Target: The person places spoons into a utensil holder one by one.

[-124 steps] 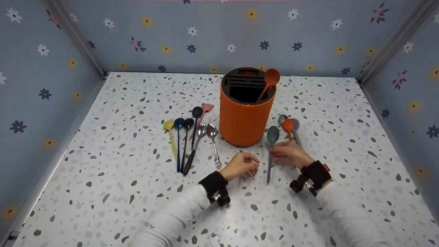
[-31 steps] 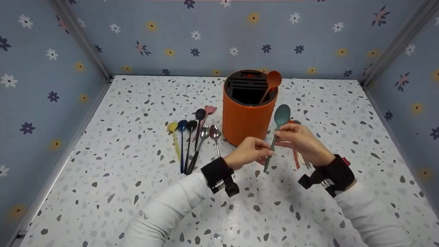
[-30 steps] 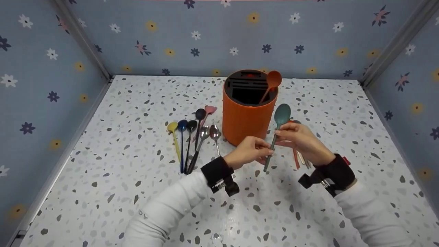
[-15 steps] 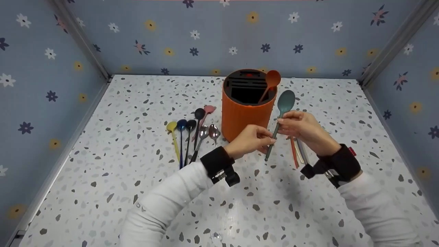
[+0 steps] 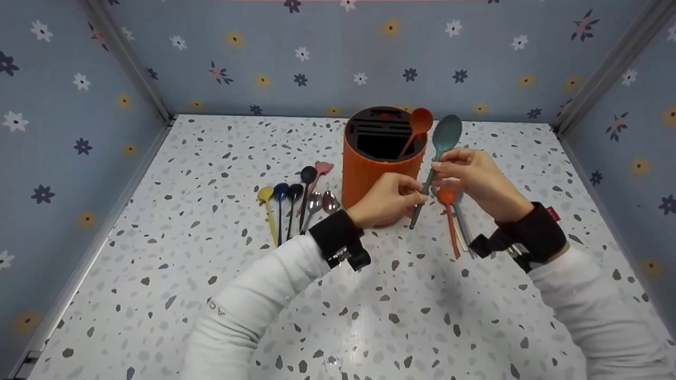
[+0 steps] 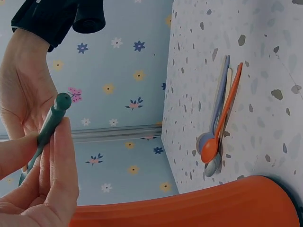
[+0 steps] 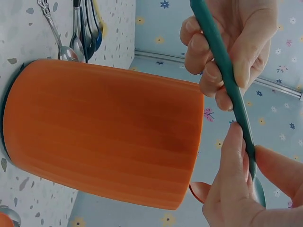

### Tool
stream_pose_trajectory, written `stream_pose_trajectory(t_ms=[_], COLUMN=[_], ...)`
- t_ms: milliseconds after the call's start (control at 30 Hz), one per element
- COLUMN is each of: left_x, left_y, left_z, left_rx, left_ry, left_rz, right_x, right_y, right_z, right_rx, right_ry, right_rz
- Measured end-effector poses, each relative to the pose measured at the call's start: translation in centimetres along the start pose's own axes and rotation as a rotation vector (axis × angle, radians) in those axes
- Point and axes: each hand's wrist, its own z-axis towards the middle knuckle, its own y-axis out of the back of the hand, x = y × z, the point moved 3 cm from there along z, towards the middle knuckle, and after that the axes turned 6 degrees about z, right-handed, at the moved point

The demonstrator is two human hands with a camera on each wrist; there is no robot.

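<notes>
A green spoon is held up at a tilt in front of the orange utensil holder, bowl end uppermost. My right hand pinches its handle just below the bowl. Lower down, my left hand pinches the same handle between thumb and fingers, with the handle's end sticking out below. In the right wrist view both hands grip the green handle beside the holder's wall. The left wrist view looks onto the handle's rounded end. An orange-red spoon stands in the holder's black slotted top.
Left of the holder lie several spoons, among them a yellow spoon, a blue spoon and a pink spoon. On the right an orange spoon lies with others on the speckled table. Flowered panels enclose the table.
The green spoon was low over the table with only my right hand at it. My left hand then took its lower handle, and both hands have raised it towards the holder's top.
</notes>
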Motion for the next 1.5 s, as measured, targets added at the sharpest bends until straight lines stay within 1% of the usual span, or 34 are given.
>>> stream_pose_trajectory(t_ms=[167,300,400,600,700,800,933,1133,1367,1500], left_x=[-1.0,-2.0,-2.6,-3.8,-4.2,-4.5,-4.7,-4.6,-4.4,-4.1], left_y=[0.6,1.1,1.6,2.8,3.1,3.3,3.5,3.9,4.4,4.6], left_z=[0.6,1.2,1.6,2.5,3.0,3.5,4.0,4.7,5.4,5.7], left_rx=[-0.008,-0.025,-0.042,-0.087,-0.104,-0.123,-0.146,-0.185,-0.232,-0.256], left_ry=[-0.011,-0.011,-0.016,-0.039,-0.052,-0.050,-0.042,-0.056,-0.070,-0.077], left_rz=[-0.033,-0.007,0.059,0.193,0.227,0.255,0.272,0.272,0.327,0.335], right_x=[1.3,2.5,3.3,5.1,5.8,6.2,6.6,6.9,7.1,6.9], right_y=[-0.1,-0.1,-0.1,-0.5,-0.6,-0.6,-0.6,-0.5,-0.6,-0.6], right_z=[0.1,0.3,0.5,1.0,1.3,1.6,2.0,2.6,3.4,3.7], right_rx=[-0.016,-0.019,-0.021,-0.068,-0.084,-0.097,-0.107,-0.102,-0.153,-0.166], right_ry=[0.031,0.055,0.078,0.131,0.155,0.178,0.198,0.226,0.237,0.248], right_rz=[0.009,0.031,0.049,0.059,0.061,0.075,0.098,0.107,0.116,0.098])
